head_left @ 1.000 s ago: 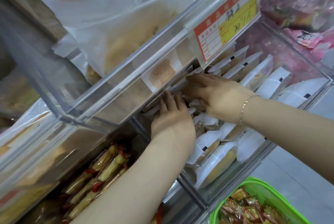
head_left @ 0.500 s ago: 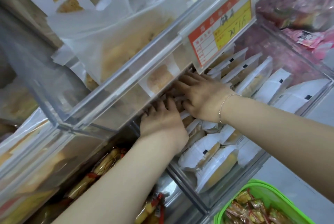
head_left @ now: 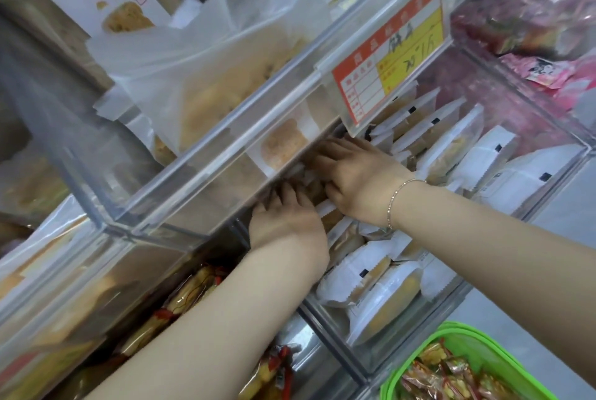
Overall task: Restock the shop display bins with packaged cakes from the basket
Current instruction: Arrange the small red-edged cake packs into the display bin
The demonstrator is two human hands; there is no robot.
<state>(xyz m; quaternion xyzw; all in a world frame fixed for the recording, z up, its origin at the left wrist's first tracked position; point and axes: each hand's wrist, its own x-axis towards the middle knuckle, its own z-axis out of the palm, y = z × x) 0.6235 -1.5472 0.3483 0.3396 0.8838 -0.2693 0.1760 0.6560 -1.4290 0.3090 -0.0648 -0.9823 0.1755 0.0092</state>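
Both forearms reach up and away into a clear display bin [head_left: 400, 332] full of white-wrapped cakes [head_left: 371, 283]. The left hand [head_left: 287, 222] comes in from the lower left, forearm bare and nearly straight, palm down, back of the hand to the camera; its fingers [head_left: 283, 195] lie close together and stretch forward onto the packs at the far left of the bin, their tips passing under the bottom edge of the upper bin [head_left: 206, 174] (through whose clear plastic they show only dimly). Whether they clasp a pack or only press on it, I cannot tell. The right hand [head_left: 358, 180] enters from the right, wrist bent a little inward, a thin bracelet [head_left: 398, 199] across it. It too is palm down, fingers slightly fanned and laid flat over the packs just beyond the left hand; its thumb side lies near the left knuckles, the two hands almost touching. No pack is clearly pinched in it; the hold underneath is hidden. To the right of the hands more cakes stand on edge in rows below an orange and yellow price tag [head_left: 390, 54]. A green basket [head_left: 458, 345] of red and gold wrapped snacks sits at the near right corner.
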